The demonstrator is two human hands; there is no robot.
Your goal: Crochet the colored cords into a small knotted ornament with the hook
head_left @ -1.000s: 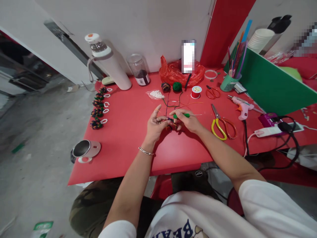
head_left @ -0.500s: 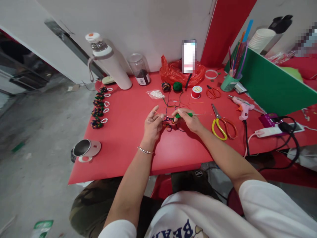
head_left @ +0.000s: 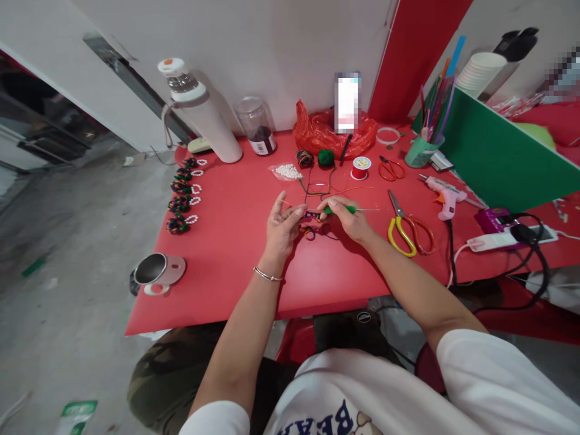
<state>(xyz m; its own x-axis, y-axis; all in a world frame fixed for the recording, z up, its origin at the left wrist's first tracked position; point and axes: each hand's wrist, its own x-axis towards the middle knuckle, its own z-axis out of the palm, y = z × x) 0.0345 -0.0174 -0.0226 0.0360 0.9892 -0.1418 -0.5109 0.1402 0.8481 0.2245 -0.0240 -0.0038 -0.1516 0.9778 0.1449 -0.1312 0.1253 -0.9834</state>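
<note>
My right hand [head_left: 351, 219] is closed around a crochet hook with a green handle [head_left: 348, 209], its thin metal end pointing right. Between thumb and fingers, my left hand [head_left: 283, 226] pinches a small multicoloured crochet piece [head_left: 312, 215]; a strand of yarn runs over the raised index finger. Loose curls of dark and orange yarn hang below the piece. Beyond the hands lie a multicoloured yarn ball [head_left: 304, 159] and a green yarn ball [head_left: 325, 158], with strands trailing toward me. Fingers hide part of the crochet piece.
Several yarn bunches with white bead loops [head_left: 179, 224] line the table's left side, near a mug [head_left: 170, 270]. A flask [head_left: 212, 124], jar [head_left: 258, 130] and phone [head_left: 347, 103] stand behind. Scissors [head_left: 399, 223], thread spool [head_left: 360, 168], bead bag [head_left: 286, 172] and glue gun [head_left: 446, 196] lie around.
The hands keep almost the same pose, the fingers shifting only slightly around the crochet piece. The whole view has moved a little.
</note>
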